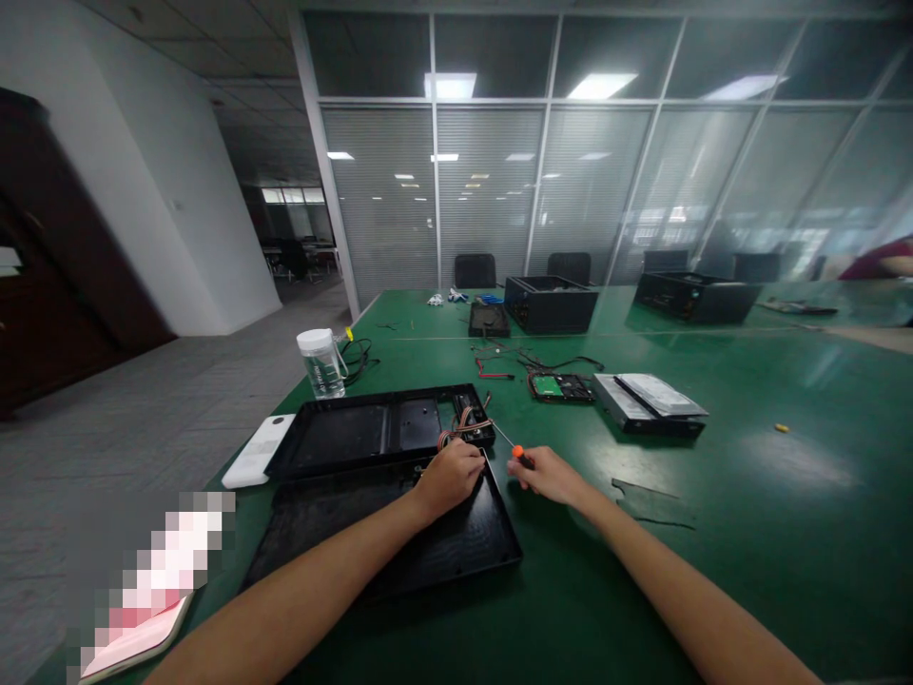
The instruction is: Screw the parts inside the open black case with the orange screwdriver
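Observation:
A screwdriver (520, 455) with an orange and black handle is gripped in my right hand (549, 476). Its thin shaft slants up and left toward the end of a black plastic housing (349, 433). Striped multicoloured wires (462, 426) bunch at that end of the housing. My left hand (451, 480) is closed just below these wires, over the upper right corner of a second black panel with a raised rim (471, 552). What the left fingers hold, if anything, is hidden.
On the green table (748, 542) stand a clear bottle (324, 366), a white object (261, 452), a circuit-board unit (560, 385), a silver and black box (649, 404) and loose cables (560, 362). Farther back are two black cases (551, 304). A notebook-like object (143, 633) lies at lower left.

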Tool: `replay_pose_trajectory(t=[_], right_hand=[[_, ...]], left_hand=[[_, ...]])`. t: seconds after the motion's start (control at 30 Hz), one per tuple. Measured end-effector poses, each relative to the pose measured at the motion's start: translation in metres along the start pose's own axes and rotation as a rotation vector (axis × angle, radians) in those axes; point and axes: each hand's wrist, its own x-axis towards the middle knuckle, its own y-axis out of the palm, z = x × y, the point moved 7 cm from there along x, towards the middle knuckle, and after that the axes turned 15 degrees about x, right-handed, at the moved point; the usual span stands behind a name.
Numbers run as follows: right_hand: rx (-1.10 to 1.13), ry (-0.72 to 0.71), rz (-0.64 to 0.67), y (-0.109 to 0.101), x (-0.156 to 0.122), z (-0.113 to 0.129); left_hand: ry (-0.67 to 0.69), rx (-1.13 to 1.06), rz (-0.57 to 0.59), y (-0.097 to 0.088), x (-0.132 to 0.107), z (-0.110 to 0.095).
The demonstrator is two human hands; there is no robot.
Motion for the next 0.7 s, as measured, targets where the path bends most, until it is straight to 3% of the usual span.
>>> replay_pose_trajectory(t=[0.17,0.4,0.57,0.63,0.7], right_hand=[[0.009,-0.046,-0.062,-0.015,0.0,0.006],[0.278,-0.027,-0.054,-0.059,-0.014,0.009],[0.306,-0.137,-0.334,-0.091,-0.022,0.027],[0.229,-0.204,-0.434,-0.091,-0.027,0.036],[0.117,-0.268,-0.447,-0.083,-0.028,0.045]], left_hand=[[0.019,-0.015,-0.034,-0.002,-0.003,-0.001],[0.033,-0.07,-0.024,-0.003,-0.007,0.004],[0.023,-0.162,-0.013,-0.003,-0.008,0.007],[-0.057,-0.167,0.005,-0.003,-0.008,0.011],[-0.13,-0.169,0.016,-0.002,-0.009,0.014]])
